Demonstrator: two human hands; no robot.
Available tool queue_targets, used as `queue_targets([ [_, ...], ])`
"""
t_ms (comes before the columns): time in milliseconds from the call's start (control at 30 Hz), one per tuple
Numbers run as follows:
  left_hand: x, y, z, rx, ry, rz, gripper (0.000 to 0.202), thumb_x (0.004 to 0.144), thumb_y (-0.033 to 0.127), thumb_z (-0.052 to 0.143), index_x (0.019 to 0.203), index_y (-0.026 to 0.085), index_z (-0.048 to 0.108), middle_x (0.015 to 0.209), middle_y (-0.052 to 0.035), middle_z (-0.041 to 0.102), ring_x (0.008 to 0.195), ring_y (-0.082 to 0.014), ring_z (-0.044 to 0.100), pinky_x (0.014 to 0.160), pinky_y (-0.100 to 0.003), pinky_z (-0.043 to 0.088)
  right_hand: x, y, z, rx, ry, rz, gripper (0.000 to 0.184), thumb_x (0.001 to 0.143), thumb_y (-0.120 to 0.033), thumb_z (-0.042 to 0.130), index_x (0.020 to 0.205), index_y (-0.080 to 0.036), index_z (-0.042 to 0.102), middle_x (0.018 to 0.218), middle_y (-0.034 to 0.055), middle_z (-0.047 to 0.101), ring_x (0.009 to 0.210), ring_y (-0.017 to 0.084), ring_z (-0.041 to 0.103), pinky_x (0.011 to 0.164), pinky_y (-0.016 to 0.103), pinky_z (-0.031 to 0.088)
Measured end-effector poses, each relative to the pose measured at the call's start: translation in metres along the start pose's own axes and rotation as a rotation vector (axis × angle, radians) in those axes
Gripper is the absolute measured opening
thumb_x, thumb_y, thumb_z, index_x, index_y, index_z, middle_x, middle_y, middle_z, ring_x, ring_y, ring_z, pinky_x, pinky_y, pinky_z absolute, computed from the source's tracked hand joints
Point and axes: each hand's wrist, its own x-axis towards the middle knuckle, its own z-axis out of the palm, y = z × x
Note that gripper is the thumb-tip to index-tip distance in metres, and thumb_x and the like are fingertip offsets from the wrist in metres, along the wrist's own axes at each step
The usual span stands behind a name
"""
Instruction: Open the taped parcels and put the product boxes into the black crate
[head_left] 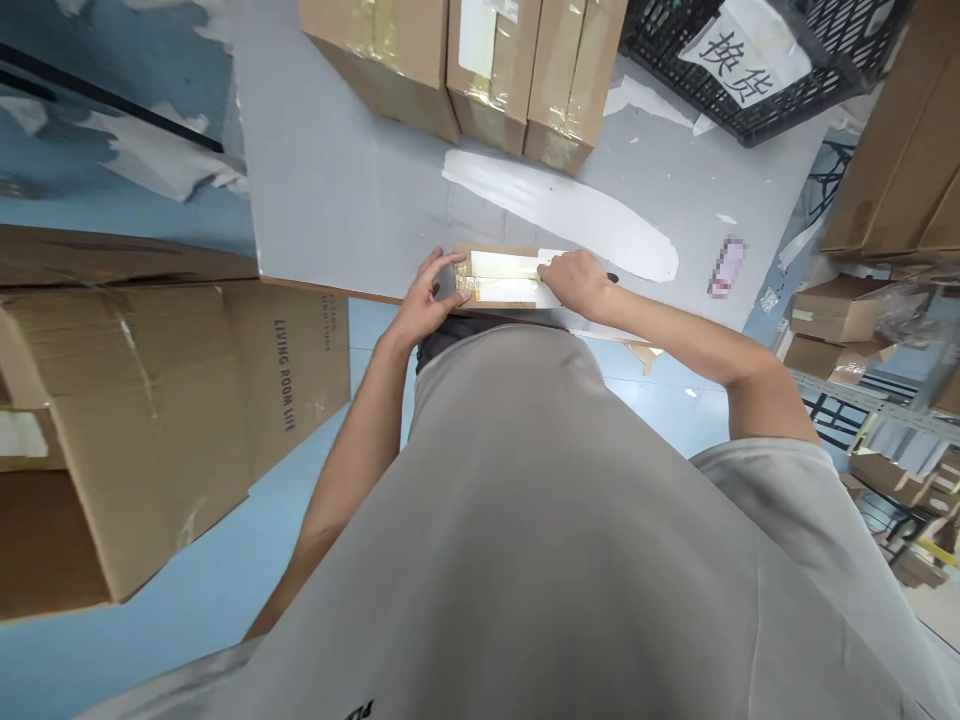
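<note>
A small taped cardboard box with white labels lies on the grey table close to my body. My left hand grips its left end, thumb and fingers spread along opposite sides. At the box's right end, my right hand is closed, its fingertips over the taped middle seam. A short dark end of a slim tool sticks out behind that hand. The rest of the tool is hidden inside the fist, so its kind does not show.
Taller taped cartons stand along the far side, with a black plastic crate beside them. A white strip lies across the grey table. A large carton is at the left; shelving with boxes fills the right.
</note>
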Motion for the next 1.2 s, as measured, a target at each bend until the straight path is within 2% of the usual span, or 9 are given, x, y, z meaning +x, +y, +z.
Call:
queue_targets([
  [133,-0.001,0.006,0.005,-0.004,0.000,0.000,0.108,0.086,0.099,0.085,0.175,0.041,0.063,0.202,-0.0172,0.031,0.189,-0.0495,0.026,0.144,-0.076,0.037,-0.014,0.009,0.004,0.013,-0.012,0.029,0.032,0.115,-0.014,0.060,0.135,-0.013,0.086,0.127,0.0267,0.088,0.126,0.044,0.083,0.102,0.053,0.062],
  [233,-0.002,0.011,0.009,0.014,-0.006,0.005,0.103,0.090,0.097,0.082,0.176,0.043,0.062,0.202,-0.0159,0.034,0.188,-0.0486,0.029,0.144,-0.074,0.039,-0.024,0.012,0.007,0.016,-0.024,0.055,0.037,0.115,-0.013,0.055,0.139,-0.011,0.084,0.128,0.0288,0.087,0.125,0.044,0.082,0.101,0.053,0.060],
  [400,0.000,0.015,0.011,0.037,-0.037,0.013,0.100,0.090,0.097,0.079,0.174,0.045,0.064,0.200,-0.0128,0.039,0.186,-0.0475,0.036,0.144,-0.073,0.041,-0.032,0.014,0.019,0.033,-0.063,0.103,0.040,0.113,-0.012,0.056,0.143,-0.012,0.084,0.127,0.0274,0.088,0.121,0.043,0.083,0.100,0.052,0.058],
  [567,0.002,0.013,0.013,0.027,-0.053,0.018,0.101,0.091,0.097,0.079,0.176,0.046,0.062,0.199,-0.0114,0.042,0.184,-0.0460,0.040,0.145,-0.072,0.040,-0.040,0.017,0.033,0.066,-0.047,0.117,0.036,0.112,-0.012,0.058,0.141,-0.013,0.081,0.124,0.0270,0.089,0.121,0.042,0.084,0.097,0.048,0.061],
  [800,0.006,0.017,0.025,0.011,-0.085,-0.003,0.097,0.093,0.087,0.082,0.177,0.042,0.062,0.199,-0.0127,0.041,0.182,-0.0416,0.045,0.144,-0.069,0.043,-0.062,0.020,0.029,0.044,-0.120,0.174,0.055,0.105,0.005,0.050,0.150,-0.011,0.079,0.134,0.0278,0.088,0.128,0.040,0.086,0.099,0.046,0.060],
  [933,0.008,0.015,0.025,-0.009,-0.095,0.012,0.093,0.094,0.080,0.085,0.176,0.042,0.064,0.196,-0.0115,0.046,0.180,-0.0400,0.048,0.145,-0.069,0.044,-0.069,0.024,0.031,0.071,-0.106,0.174,0.055,0.108,0.001,0.053,0.156,-0.012,0.078,0.132,0.0275,0.089,0.129,0.041,0.087,0.102,0.047,0.060],
  [1100,0.011,0.005,0.024,-0.070,-0.099,0.003,0.097,0.090,0.081,0.088,0.173,0.036,0.066,0.198,-0.0140,0.042,0.180,-0.0430,0.049,0.144,-0.067,0.046,-0.077,0.027,0.037,0.115,-0.165,0.192,0.043,0.116,-0.016,0.059,0.153,-0.014,0.081,0.129,0.0297,0.089,0.124,0.045,0.088,0.096,0.048,0.060],
  [1200,0.012,0.003,0.029,-0.141,-0.086,0.012,0.097,0.086,0.081,0.093,0.167,0.034,0.070,0.193,-0.0145,0.051,0.178,-0.0446,0.052,0.144,-0.066,0.047,-0.081,0.031,0.041,0.131,-0.231,0.186,0.051,0.123,-0.024,0.052,0.171,-0.020,0.070,0.128,0.0265,0.090,0.122,0.044,0.088,0.094,0.046,0.057],
])
